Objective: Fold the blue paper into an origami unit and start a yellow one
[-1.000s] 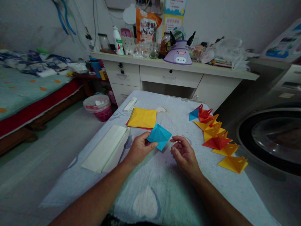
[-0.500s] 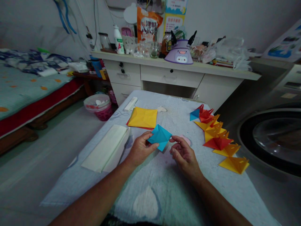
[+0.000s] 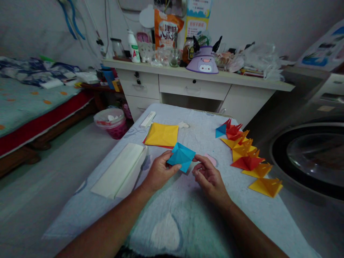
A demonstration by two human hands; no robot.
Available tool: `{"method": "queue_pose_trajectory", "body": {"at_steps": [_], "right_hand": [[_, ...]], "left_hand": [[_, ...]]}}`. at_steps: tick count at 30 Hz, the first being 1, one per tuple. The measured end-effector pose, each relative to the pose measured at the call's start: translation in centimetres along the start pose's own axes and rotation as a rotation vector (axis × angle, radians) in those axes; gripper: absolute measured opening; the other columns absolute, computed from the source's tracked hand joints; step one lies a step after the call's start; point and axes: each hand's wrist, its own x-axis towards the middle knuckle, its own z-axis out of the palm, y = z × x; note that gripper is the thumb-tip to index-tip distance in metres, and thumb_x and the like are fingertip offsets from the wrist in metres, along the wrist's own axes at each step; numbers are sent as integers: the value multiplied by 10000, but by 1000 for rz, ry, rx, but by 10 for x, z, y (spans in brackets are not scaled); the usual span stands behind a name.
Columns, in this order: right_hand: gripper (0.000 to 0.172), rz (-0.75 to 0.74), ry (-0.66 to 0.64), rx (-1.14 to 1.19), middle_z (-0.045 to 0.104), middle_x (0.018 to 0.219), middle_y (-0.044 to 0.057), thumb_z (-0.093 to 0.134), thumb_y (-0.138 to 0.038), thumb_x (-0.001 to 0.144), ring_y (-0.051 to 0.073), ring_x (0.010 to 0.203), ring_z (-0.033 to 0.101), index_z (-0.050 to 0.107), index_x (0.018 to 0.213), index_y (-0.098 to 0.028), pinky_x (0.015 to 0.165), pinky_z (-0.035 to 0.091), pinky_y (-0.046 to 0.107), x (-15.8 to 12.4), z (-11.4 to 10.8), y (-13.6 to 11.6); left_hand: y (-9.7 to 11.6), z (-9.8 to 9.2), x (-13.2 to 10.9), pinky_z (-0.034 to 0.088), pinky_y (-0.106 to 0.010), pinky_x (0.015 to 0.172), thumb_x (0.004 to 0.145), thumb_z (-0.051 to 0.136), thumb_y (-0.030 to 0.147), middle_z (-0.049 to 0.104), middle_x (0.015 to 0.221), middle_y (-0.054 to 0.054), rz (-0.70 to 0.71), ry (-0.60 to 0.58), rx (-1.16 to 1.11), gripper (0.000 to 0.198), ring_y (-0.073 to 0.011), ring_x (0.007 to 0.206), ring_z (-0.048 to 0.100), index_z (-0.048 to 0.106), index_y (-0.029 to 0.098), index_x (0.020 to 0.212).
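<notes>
A creased piece of blue origami paper [image 3: 181, 157] is pinched at its left corner between the thumb and fingers of my left hand [image 3: 161, 170]. My right hand [image 3: 210, 175] is at the paper's right corner, its index fingertip touching or just behind that corner, thumb and fingers apart. Beyond my left hand lies a stack of yellow paper squares [image 3: 162, 134] with red edges showing underneath. To the right, a row of folded paper pieces [image 3: 248, 162] in yellow, orange, red and blue stands on the cloth.
The cloth-covered table [image 3: 166, 200] also carries a pale folded packet [image 3: 119, 170] on the left and a small white box [image 3: 148, 119]. Behind it is a white desk [image 3: 193, 86] crowded with items. A pink bin [image 3: 115, 125] stands left, a washing machine [image 3: 311, 154] right.
The view has shifted slightly. The blue paper tilts a little in my left hand, and my right index finger has slid slightly behind its right corner.
</notes>
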Motion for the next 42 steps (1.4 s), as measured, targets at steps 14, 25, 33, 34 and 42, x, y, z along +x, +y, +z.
{"method": "queue_pose_trajectory", "body": {"at_steps": [14,25,33,34,42], "right_hand": [[469,-60,37,-41,524,1213,77,560,-312,911,156,849,587,445,1365,-310,726,526,320,0,0,-7],[437,-106,-18,-96,487,1245,75,538,-307,924,164,882,584,459,1353,-322,708,524,303,-2,-1,-12],[506,-172,23,-185,432,1239,91,532,-291,910,184,940,538,413,1402,-301,729,523,331,-3,-1,-11],[506,-173,21,-180,430,1236,90,530,-286,911,183,939,536,413,1403,-304,729,522,330,-3,-1,-11],[508,-167,-22,-119,412,1236,82,539,-276,908,182,955,523,423,1401,-319,727,515,322,-3,-1,-13]], "left_hand": [[-1,2,-2,523,-296,844,780,688,218,671,1136,-88,51,34,93,392,-219,1007,641,647,170,1167],[-1,2,-5,512,-312,897,791,672,191,635,1236,-84,46,43,123,520,-217,1067,631,564,217,1299],[0,4,-5,516,-304,878,797,667,211,645,1218,-108,12,58,80,531,-225,1065,632,546,167,1312],[0,4,-5,519,-301,868,798,666,214,647,1215,-113,1,57,69,534,-226,1057,635,542,158,1314],[2,4,-6,526,-260,788,785,673,203,644,1222,-99,1,41,58,532,-221,1034,643,558,184,1304]]}}
